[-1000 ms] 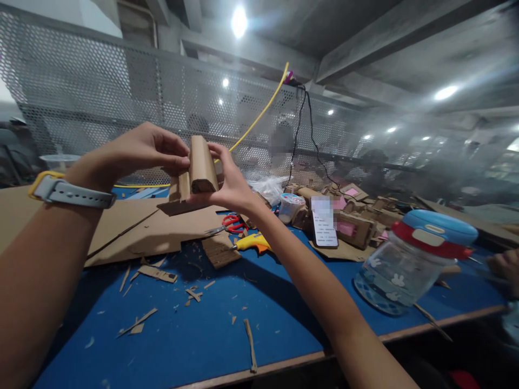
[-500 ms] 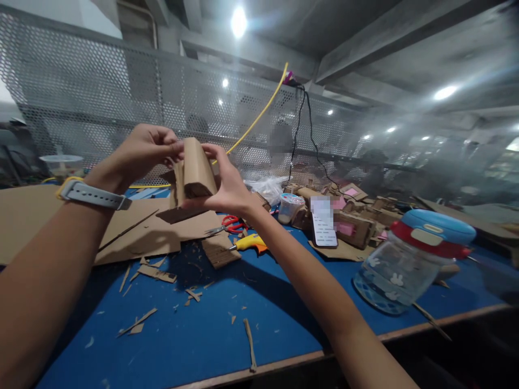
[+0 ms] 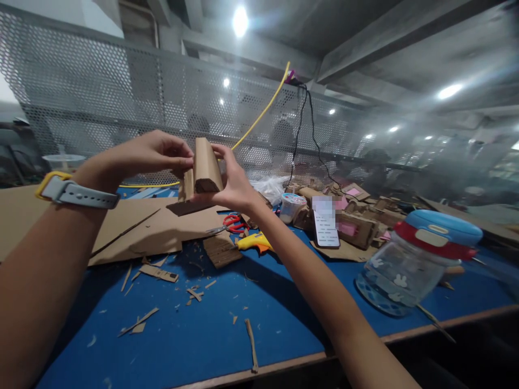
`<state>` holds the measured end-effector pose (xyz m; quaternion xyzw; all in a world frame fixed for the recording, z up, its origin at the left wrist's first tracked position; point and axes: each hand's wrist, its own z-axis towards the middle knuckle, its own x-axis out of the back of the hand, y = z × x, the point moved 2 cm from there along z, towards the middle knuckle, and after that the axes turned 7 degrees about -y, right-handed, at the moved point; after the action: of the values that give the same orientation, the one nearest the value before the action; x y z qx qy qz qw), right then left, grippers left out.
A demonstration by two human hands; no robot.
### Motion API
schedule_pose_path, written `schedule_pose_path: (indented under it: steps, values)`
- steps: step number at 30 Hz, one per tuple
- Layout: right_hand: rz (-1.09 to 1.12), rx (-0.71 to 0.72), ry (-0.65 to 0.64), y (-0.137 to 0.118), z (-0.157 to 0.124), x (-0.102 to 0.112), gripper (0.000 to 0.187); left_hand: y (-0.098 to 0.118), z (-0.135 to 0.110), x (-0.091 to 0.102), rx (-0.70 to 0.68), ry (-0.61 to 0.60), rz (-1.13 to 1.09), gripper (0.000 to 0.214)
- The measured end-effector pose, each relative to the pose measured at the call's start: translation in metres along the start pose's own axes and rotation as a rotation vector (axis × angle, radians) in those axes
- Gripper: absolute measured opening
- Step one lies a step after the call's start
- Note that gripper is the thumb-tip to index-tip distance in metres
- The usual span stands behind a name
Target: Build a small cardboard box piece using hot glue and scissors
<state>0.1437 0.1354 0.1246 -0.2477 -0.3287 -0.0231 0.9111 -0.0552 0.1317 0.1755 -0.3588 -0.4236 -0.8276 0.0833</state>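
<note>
A folded cardboard piece (image 3: 207, 167), with a rounded block-like part and flaps at its left and underside, is held up above the blue table. My right hand (image 3: 232, 181) wraps its right side, the thumb beneath and fingers behind. At its left edge my left hand (image 3: 172, 154) pinches with thumb and fingers against a flap; the exact contact is partly hidden by the cardboard. Below lie red-handled scissors (image 3: 233, 223), a yellow glue gun (image 3: 254, 243) and a small cardboard scrap (image 3: 221, 252).
A large cardboard sheet (image 3: 133, 229) covers the table's left side. Cardboard strips (image 3: 159, 273) are scattered in front. A clear water bottle (image 3: 409, 270), a phone (image 3: 325, 224), a plastic cup (image 3: 292, 208) and piled cardboard parts (image 3: 360, 224) stand rightward. Perforated metal panels (image 3: 141, 92) rise behind.
The cardboard piece has shifted slightly right in view and turned a little. My left hand has moved right along with it, its wrist rotating and fingers pressing closer to the cardboard's left edge.
</note>
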Motion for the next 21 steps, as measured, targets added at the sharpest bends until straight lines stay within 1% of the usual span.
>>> schedule_pose_path:
  steps: [3, 7, 12, 14, 16, 19, 21]
  values:
    - [0.008, 0.034, 0.015, 0.004, 0.000, -0.001, 0.108, -0.003, 0.001, 0.001, 0.009, -0.016, 0.019, 0.037]
    - [-0.010, 0.060, 0.007, 0.003, 0.001, -0.004, 0.106, -0.001, -0.002, -0.002, 0.014, -0.021, -0.049, 0.046]
    - [-0.025, 0.058, -0.014, -0.004, 0.000, -0.007, 0.106, 0.002, -0.006, -0.005, 0.020, 0.128, -0.145, 0.060]
    - [-0.030, 0.068, 0.003, -0.007, 0.000, -0.006, 0.106, 0.001, -0.007, -0.006, 0.011, 0.156, -0.141, 0.066]
    - [-0.032, 0.072, 0.026, -0.009, -0.001, -0.004, 0.104, -0.001, -0.007, -0.006, 0.001, 0.138, -0.137, 0.071]
    - [-0.035, 0.054, 0.045, -0.008, -0.001, -0.001, 0.100, 0.000, -0.007, -0.007, 0.000, 0.076, -0.120, 0.068]
    - [-0.026, 0.031, 0.058, -0.007, 0.000, 0.000, 0.099, 0.003, -0.008, -0.007, -0.003, 0.060, -0.082, 0.067]
